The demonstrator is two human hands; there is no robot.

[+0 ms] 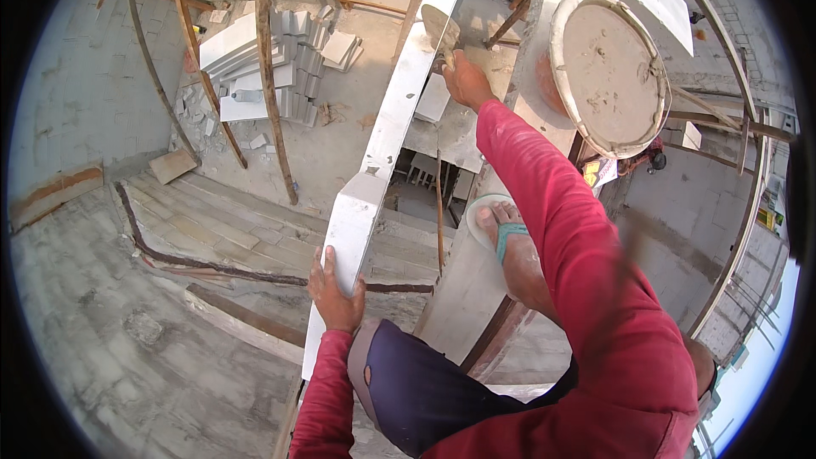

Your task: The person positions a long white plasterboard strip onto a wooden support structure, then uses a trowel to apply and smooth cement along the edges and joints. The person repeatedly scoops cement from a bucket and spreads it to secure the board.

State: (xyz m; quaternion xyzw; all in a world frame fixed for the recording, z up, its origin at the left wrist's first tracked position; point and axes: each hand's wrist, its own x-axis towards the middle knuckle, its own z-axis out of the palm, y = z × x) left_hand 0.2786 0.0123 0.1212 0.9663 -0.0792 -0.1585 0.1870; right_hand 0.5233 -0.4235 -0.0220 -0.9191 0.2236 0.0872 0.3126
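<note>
White, long rectangular masonry block (355,204): lies at the near end of a narrow row of white masonry blocks (399,110), standing higher than the surface beyond it. I have the left hand (337,297) resting on it, fingers spread and laid against it, not wrapped round. The right hand (467,83) is closed on the handle of a trowel with a broad, grey-smeared blade (439,27), reached well forward to the row's far stretch. Whether the blade touches or hangs just over the top face, I cannot tell from the head view.

Supply: round, pale-rimmed bucket (558,34), nearly full of smooth grey mortar (608,59), to the right. Small grey spots mark the row's top.

Step in hand (my judgement): trowel work along the row's top, left hand as brace. Next move, as I read it, calls for a level blade and light pressure, kept off the edges. Risk noted: too much lean on the near block could shift it, should its bed be fresh; unverified from here.
</note>
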